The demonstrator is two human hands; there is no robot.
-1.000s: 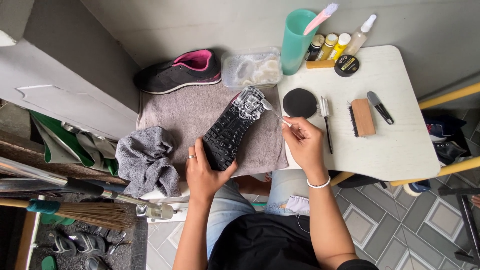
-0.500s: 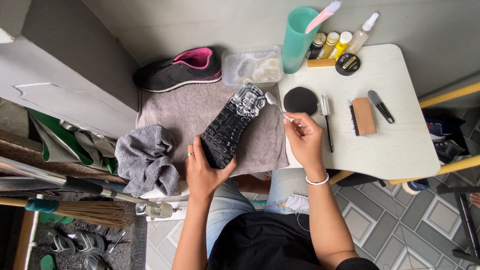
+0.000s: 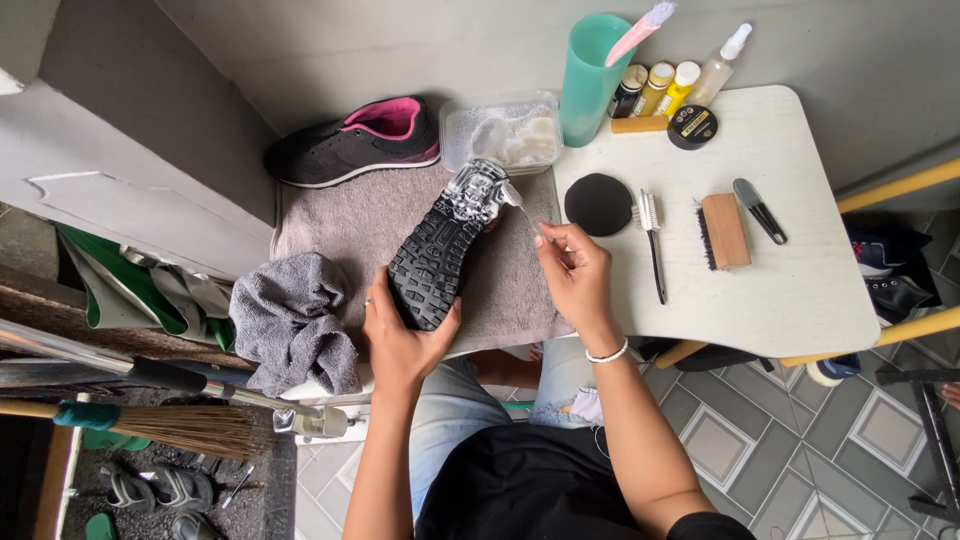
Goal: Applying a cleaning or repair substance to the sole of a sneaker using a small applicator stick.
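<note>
My left hand (image 3: 398,335) grips the heel of a black shoe (image 3: 440,250) held sole-up over a grey towel (image 3: 520,290). The toe end of the sole is covered in white foam. My right hand (image 3: 575,275) pinches the handle of a small brush (image 3: 517,203), whose head touches the foamy toe. A second black shoe with a pink lining (image 3: 355,143) lies on its side at the back of the towel.
A clear tub of foamy water (image 3: 500,130) and a teal cup (image 3: 592,80) stand behind. The white table (image 3: 800,290) carries bottles (image 3: 665,88), a polish tin (image 3: 691,127), a black round pad (image 3: 598,204), a thin brush (image 3: 652,240), a wooden brush (image 3: 722,231). A crumpled grey cloth (image 3: 290,320) lies at left.
My right hand has shifted slightly left and up, bringing the small brush along the foamy toe. The left hand keeps holding the heel.
</note>
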